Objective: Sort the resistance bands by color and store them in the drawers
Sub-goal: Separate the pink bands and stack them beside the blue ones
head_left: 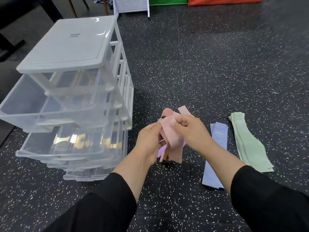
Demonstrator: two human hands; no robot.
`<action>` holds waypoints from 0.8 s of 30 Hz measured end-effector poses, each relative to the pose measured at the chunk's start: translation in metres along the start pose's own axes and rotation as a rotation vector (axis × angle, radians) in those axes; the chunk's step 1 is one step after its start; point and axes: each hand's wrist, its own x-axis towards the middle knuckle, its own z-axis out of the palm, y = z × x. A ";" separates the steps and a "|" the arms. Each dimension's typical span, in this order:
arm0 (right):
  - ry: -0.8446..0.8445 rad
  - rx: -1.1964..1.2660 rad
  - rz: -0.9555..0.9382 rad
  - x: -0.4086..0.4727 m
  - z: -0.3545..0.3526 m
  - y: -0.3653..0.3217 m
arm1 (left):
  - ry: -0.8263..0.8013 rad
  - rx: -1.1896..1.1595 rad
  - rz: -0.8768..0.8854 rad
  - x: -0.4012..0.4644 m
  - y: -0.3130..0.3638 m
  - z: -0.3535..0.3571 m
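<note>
Both hands hold a bunch of pink resistance bands (pixel 170 134) above the speckled floor. My left hand (pixel 150 141) grips the bunch from the left, and my right hand (pixel 190 129) pinches its upper edge. A bit of purple band (pixel 161 150) shows under my left hand. On the floor to the right lie blue bands (pixel 215 154) and, further right, green bands (pixel 247 144). A clear plastic drawer unit (pixel 70 52) stands at the left. Its second drawer (pixel 38 113) is pulled far out, and the third drawer (pixel 66 148) is partly out.
A white pegboard stand (pixel 132 5) stands at the back, with green (pixel 167 0) and orange (pixel 222 0) mats behind it. Dark furniture legs are at the far left. Black speckled floor (pixel 217 64) spreads out ahead.
</note>
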 end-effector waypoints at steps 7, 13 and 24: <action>0.087 -0.197 0.010 0.003 -0.001 0.008 | -0.131 0.054 0.042 -0.008 0.000 0.010; 0.075 -0.073 -0.007 -0.002 -0.006 -0.001 | -0.062 0.398 0.290 -0.007 0.012 0.014; 0.010 -0.025 -0.109 -0.008 -0.016 -0.007 | -0.131 0.540 0.476 -0.009 0.030 0.027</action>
